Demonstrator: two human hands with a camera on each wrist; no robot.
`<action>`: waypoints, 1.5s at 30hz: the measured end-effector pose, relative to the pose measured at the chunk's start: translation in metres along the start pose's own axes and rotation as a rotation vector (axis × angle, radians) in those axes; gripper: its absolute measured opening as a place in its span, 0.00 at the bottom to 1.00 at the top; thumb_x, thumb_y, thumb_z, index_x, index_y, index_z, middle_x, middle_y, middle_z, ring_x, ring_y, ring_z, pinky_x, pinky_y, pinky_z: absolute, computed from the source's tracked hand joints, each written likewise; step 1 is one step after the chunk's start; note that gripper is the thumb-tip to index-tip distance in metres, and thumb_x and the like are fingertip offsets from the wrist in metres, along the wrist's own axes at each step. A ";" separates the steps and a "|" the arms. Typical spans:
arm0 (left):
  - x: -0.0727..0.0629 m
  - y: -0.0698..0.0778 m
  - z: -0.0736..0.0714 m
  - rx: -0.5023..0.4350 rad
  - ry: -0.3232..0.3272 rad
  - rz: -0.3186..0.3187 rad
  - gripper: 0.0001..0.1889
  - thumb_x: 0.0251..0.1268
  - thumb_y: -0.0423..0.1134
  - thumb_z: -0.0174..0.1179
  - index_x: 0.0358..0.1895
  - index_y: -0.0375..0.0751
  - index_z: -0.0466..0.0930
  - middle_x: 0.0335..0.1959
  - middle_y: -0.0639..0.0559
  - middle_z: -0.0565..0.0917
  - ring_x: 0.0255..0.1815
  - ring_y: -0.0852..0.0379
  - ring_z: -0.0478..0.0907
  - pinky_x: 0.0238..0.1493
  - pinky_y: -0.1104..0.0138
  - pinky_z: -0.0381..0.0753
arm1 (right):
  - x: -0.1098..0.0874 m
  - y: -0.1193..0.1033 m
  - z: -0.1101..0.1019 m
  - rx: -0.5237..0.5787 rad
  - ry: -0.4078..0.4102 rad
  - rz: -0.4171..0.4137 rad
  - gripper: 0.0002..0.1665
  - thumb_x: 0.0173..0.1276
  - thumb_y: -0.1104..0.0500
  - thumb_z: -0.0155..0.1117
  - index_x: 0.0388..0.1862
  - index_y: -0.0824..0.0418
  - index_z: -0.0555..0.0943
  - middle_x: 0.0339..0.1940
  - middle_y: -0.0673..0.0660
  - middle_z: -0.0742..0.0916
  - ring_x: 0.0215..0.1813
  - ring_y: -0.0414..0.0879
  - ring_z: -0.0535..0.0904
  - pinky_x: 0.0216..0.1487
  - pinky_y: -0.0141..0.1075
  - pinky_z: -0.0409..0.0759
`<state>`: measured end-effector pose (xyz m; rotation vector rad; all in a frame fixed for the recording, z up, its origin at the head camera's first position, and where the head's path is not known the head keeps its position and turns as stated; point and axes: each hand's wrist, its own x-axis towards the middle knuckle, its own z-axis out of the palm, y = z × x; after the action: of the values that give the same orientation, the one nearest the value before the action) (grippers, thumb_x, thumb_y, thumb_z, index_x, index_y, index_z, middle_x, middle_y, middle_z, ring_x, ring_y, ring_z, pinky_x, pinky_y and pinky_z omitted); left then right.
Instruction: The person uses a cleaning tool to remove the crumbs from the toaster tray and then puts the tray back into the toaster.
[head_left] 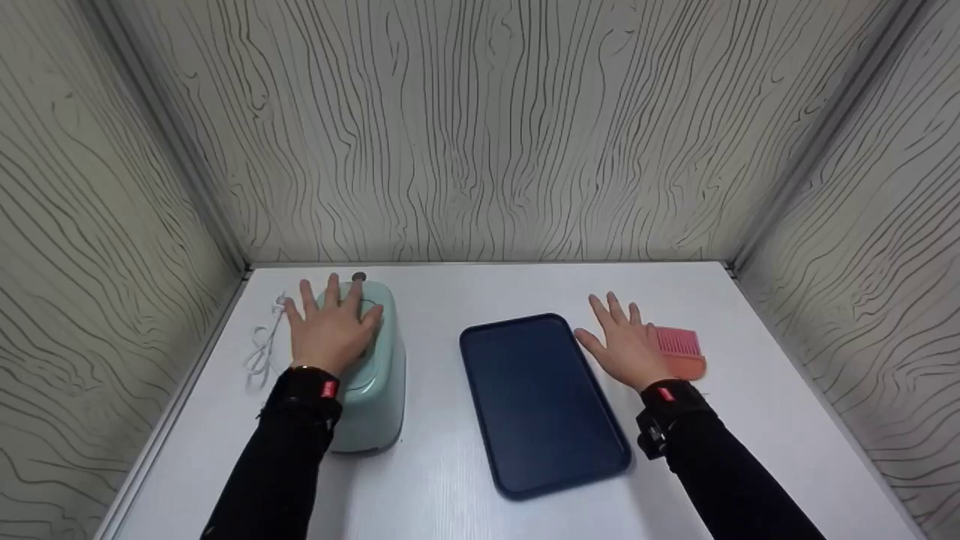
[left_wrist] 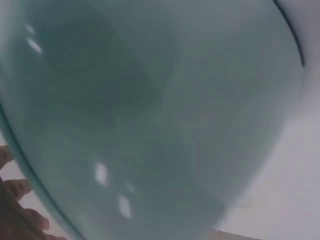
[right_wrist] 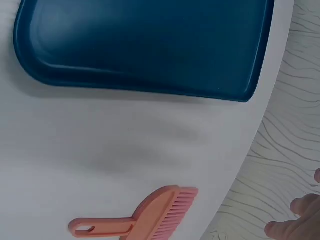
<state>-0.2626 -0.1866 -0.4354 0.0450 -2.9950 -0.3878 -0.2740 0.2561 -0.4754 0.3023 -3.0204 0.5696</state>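
Observation:
My left hand is over the top of a mint-green, box-shaped appliance, fingers spread. Its smooth side fills most of the left wrist view, and some fingertips show past its edge. On the right, my right hand is held out with straight, spread fingers, between a dark blue tray and a small hand brush. It partly covers the brush in the head view. The right wrist view shows the orange handle and pink bristles of the brush below the tray.
A bundled white cord lies left of the appliance. A small dark round knob shows behind the appliance. Everything stands on a white table closed in by wood-grain panels at the back and both sides.

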 end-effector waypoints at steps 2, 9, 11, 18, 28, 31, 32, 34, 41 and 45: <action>-0.004 -0.011 -0.001 -0.045 -0.034 -0.054 0.38 0.79 0.63 0.40 0.81 0.43 0.57 0.82 0.32 0.50 0.79 0.22 0.34 0.73 0.29 0.32 | -0.001 -0.005 0.003 0.013 0.001 -0.022 0.45 0.80 0.36 0.48 0.84 0.57 0.52 0.83 0.69 0.53 0.80 0.76 0.43 0.72 0.75 0.45; -0.014 -0.034 0.006 -0.245 -0.165 -0.199 0.40 0.79 0.65 0.34 0.84 0.47 0.41 0.83 0.31 0.40 0.79 0.21 0.36 0.73 0.29 0.38 | -0.004 -0.030 0.017 0.053 -0.012 -0.099 0.45 0.79 0.36 0.50 0.85 0.54 0.52 0.85 0.64 0.53 0.82 0.70 0.45 0.74 0.71 0.48; -0.015 -0.036 0.008 -0.332 -0.190 -0.225 0.40 0.79 0.65 0.32 0.84 0.49 0.37 0.83 0.31 0.40 0.79 0.23 0.40 0.74 0.31 0.45 | -0.004 -0.038 0.022 0.079 -0.031 -0.117 0.45 0.79 0.35 0.50 0.85 0.53 0.51 0.85 0.63 0.52 0.83 0.68 0.45 0.76 0.69 0.48; -0.018 -0.042 0.013 -0.538 -0.181 -0.284 0.38 0.82 0.53 0.37 0.83 0.41 0.32 0.82 0.33 0.47 0.81 0.33 0.47 0.79 0.43 0.50 | -0.008 -0.065 0.040 0.200 -0.083 -0.149 0.45 0.79 0.35 0.50 0.85 0.52 0.50 0.85 0.60 0.51 0.84 0.64 0.43 0.79 0.63 0.48; -0.024 -0.034 0.016 -0.692 -0.142 -0.389 0.41 0.81 0.53 0.39 0.83 0.37 0.31 0.83 0.33 0.42 0.82 0.34 0.44 0.79 0.45 0.49 | -0.018 -0.088 0.070 0.522 -0.126 -0.086 0.43 0.81 0.38 0.50 0.85 0.52 0.49 0.85 0.59 0.54 0.83 0.59 0.51 0.79 0.58 0.54; -0.025 -0.028 0.019 -0.746 -0.124 -0.405 0.42 0.80 0.54 0.40 0.82 0.37 0.30 0.83 0.34 0.42 0.82 0.35 0.43 0.80 0.46 0.48 | -0.021 -0.095 0.078 0.630 -0.146 -0.041 0.43 0.81 0.40 0.50 0.85 0.54 0.48 0.84 0.61 0.57 0.82 0.60 0.56 0.77 0.57 0.58; -0.026 -0.025 0.021 -0.764 -0.113 -0.412 0.42 0.80 0.54 0.41 0.82 0.37 0.30 0.83 0.33 0.42 0.82 0.35 0.43 0.80 0.46 0.48 | -0.022 -0.097 0.081 0.667 -0.155 -0.026 0.44 0.81 0.40 0.50 0.85 0.55 0.48 0.84 0.62 0.58 0.81 0.60 0.58 0.76 0.57 0.60; -0.027 -0.019 0.023 -0.798 -0.088 -0.430 0.43 0.79 0.54 0.41 0.82 0.36 0.30 0.83 0.33 0.41 0.82 0.35 0.43 0.80 0.47 0.48 | -0.025 -0.100 0.086 0.736 -0.180 0.015 0.45 0.81 0.39 0.50 0.85 0.55 0.47 0.83 0.62 0.59 0.80 0.60 0.60 0.75 0.57 0.62; -0.030 0.004 0.030 -0.948 0.029 -0.501 0.43 0.79 0.50 0.44 0.82 0.33 0.29 0.83 0.32 0.41 0.83 0.38 0.41 0.81 0.50 0.45 | -0.031 -0.114 0.105 1.007 -0.267 0.136 0.47 0.81 0.37 0.48 0.85 0.60 0.46 0.78 0.69 0.67 0.75 0.61 0.69 0.74 0.54 0.67; -0.032 0.017 0.033 -1.079 0.091 -0.538 0.43 0.80 0.48 0.44 0.82 0.35 0.26 0.83 0.34 0.38 0.84 0.40 0.37 0.81 0.51 0.42 | -0.037 -0.123 0.116 1.194 -0.313 0.198 0.47 0.83 0.39 0.47 0.84 0.66 0.44 0.77 0.73 0.66 0.76 0.62 0.66 0.73 0.50 0.68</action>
<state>-0.2348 -0.1603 -0.4667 0.7152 -2.2388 -1.8749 -0.2150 0.1077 -0.5430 0.1110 -2.5297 2.4613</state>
